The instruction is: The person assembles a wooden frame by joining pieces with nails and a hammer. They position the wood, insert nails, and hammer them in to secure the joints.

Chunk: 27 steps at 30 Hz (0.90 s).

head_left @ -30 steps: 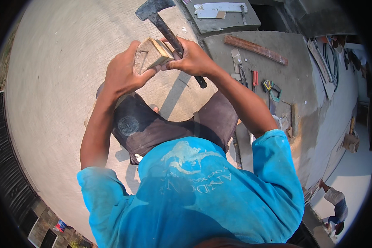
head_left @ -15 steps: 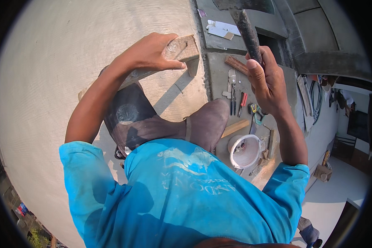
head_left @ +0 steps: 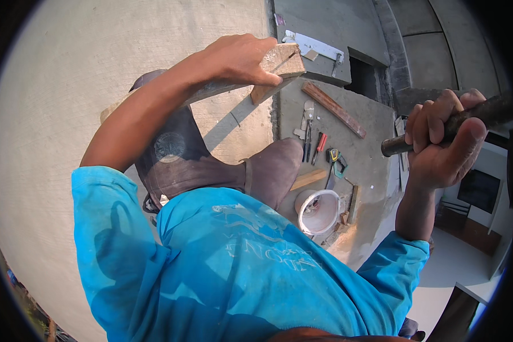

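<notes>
My left hand (head_left: 242, 60) is wrapped over the end of a wooden beam (head_left: 288, 60), thumb on its near side. A nail (head_left: 293, 55) sticks out of the end of this beam, and a short wood piece (head_left: 262, 93) sits beneath it. The rest of the beam runs back under my left forearm. Out to the right, my right hand (head_left: 442, 145) is raised with its fingers curled round a thick dark handle (head_left: 459, 126). The far end of that tool runs into the dark rim, so its head does not show.
On the grey ledge lie a reddish wood strip (head_left: 333, 108), red-handled pliers (head_left: 320, 145), a handsaw (head_left: 333, 162) and a light wood block (head_left: 309, 179). A white bucket (head_left: 317, 212) stands near my knee. Beyond are a white board (head_left: 316, 47) and a square opening (head_left: 362, 77).
My right hand has swung out to the right with the dark-handled tool, which has turned from upright to nearly level. My left hand and the beam end appear farther right and slightly higher.
</notes>
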Each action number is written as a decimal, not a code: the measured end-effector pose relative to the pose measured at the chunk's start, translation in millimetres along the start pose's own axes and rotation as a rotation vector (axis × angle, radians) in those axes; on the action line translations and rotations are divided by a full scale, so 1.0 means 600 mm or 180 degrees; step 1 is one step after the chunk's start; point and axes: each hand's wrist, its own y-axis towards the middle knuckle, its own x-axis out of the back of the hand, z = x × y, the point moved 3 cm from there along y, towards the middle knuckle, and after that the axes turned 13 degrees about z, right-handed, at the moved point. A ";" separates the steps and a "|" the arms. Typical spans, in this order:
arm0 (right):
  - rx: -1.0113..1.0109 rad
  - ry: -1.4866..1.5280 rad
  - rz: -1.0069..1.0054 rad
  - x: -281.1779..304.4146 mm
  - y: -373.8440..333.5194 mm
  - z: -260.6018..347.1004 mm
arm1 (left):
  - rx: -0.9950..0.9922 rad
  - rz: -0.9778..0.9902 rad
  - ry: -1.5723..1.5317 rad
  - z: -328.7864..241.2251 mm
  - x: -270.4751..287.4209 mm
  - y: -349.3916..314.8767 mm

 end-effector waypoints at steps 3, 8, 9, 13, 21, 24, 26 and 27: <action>0.0522 0.0210 0.0087 -0.017 -0.025 -0.012 | -0.0078 0.0074 -0.0013 -0.006 0.001 0.004; -0.2513 -0.2120 0.1460 -0.032 -0.081 -0.116 | -0.0222 -0.0078 0.0065 -0.022 -0.007 0.006; -0.2500 -0.2103 0.1462 -0.027 -0.053 -0.107 | -0.0098 -0.0117 0.0125 -0.015 0.002 0.002; -0.0345 0.0020 0.0244 0.045 0.001 0.021 | 0.0093 -0.0012 0.0025 -0.012 0.000 -0.001; -0.2341 -0.2174 0.1334 -0.015 -0.104 -0.137 | -0.0237 -0.0058 0.0138 -0.043 -0.017 0.017; -0.1252 -0.0986 0.0312 0.037 -0.027 -0.040 | 0.0013 -0.0001 0.0191 -0.047 0.006 0.020; -0.0397 -0.0277 -0.0228 0.061 -0.018 0.035 | -0.0010 0.0123 0.0141 -0.054 0.012 0.028; 0.0008 -0.0028 -0.0362 0.068 -0.023 0.048 | -0.0067 0.0093 0.0129 -0.053 0.006 0.030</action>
